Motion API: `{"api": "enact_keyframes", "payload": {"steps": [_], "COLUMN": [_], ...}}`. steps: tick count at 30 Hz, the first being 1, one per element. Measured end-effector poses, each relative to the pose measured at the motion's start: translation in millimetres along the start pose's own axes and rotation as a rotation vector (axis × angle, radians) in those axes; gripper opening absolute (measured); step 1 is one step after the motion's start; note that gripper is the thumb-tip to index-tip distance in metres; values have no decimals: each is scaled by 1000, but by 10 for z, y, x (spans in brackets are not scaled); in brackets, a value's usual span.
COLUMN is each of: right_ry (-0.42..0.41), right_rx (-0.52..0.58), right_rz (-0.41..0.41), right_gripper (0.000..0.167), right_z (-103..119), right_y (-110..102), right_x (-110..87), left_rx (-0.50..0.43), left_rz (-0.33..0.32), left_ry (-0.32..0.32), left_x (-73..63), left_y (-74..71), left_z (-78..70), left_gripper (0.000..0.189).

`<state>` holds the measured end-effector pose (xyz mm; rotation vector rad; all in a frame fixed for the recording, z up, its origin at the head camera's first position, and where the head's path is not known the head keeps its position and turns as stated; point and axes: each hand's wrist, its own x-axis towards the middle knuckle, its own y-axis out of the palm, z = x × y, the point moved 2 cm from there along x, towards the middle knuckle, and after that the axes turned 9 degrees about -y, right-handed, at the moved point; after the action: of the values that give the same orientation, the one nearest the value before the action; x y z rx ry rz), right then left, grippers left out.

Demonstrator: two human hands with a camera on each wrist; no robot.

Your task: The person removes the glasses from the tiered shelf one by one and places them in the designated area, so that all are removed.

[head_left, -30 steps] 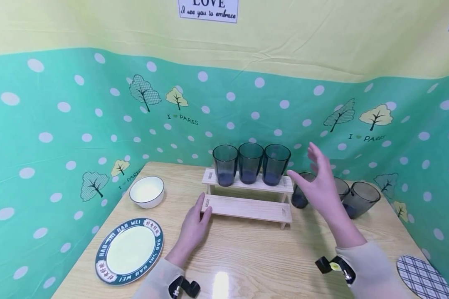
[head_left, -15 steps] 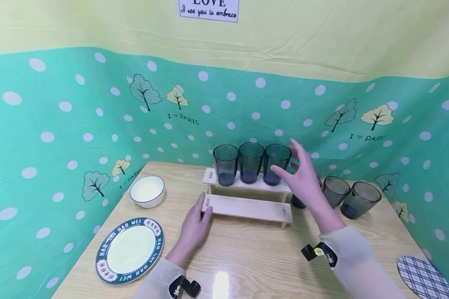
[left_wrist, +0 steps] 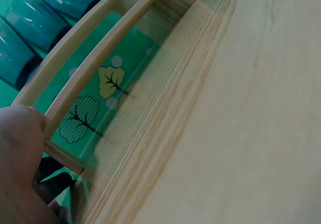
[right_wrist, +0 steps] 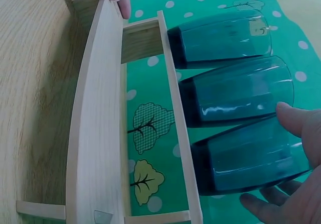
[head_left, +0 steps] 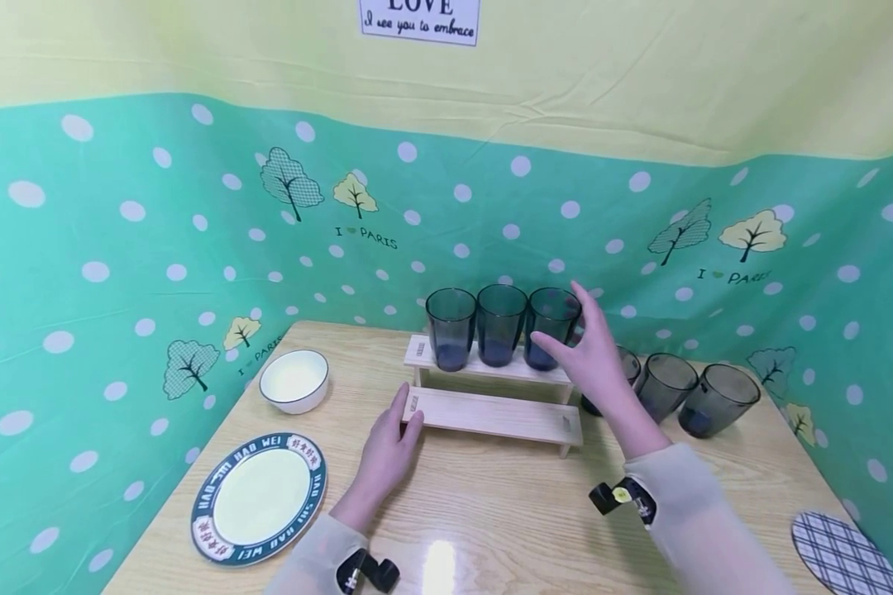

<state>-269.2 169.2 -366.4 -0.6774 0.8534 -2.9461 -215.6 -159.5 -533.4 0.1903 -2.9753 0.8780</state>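
Observation:
A two-tier wooden rack (head_left: 494,413) stands on the table. My left hand (head_left: 389,450) holds the left end of its lower shelf, thumb on the near side; some of its fingers are hidden. Three dark tinted glasses sit upright in a row on the upper shelf: a left glass (head_left: 451,330), a middle glass (head_left: 500,326) and a right glass (head_left: 543,355). Around the right glass my right hand (head_left: 595,355) is spread, its thumb in front near the rim and its fingers beyond. Whether the fingers touch the glass, I cannot tell.
To the right of the rack are more tinted glasses, one partly behind my right forearm, one in the middle (head_left: 664,387) and one farthest right (head_left: 718,401). A white bowl (head_left: 293,380) and a blue-rimmed plate (head_left: 260,500) lie left; a checked round mat (head_left: 844,554) lies front right.
My right hand has moved left from above the glasses beside the rack to the right glass on the upper shelf. The left hand and the rack have stayed in place.

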Motion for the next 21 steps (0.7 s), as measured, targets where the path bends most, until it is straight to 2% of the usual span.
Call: {"api": "enact_keyframes", "payload": {"steps": [7, 21], "right_ry": [21, 33], "right_rx": [-26, -49], "right_rz": [-9, -36], "right_gripper": [105, 100], "right_z": [1, 17], "right_y": [20, 23], "right_x": [11, 8], "left_rx": [2, 14], "left_rz": [7, -5], "left_ry": [-15, -2], "left_x": [2, -1], "left_y": [4, 3], "left_z": [0, 0], "left_gripper": [67, 67]}}
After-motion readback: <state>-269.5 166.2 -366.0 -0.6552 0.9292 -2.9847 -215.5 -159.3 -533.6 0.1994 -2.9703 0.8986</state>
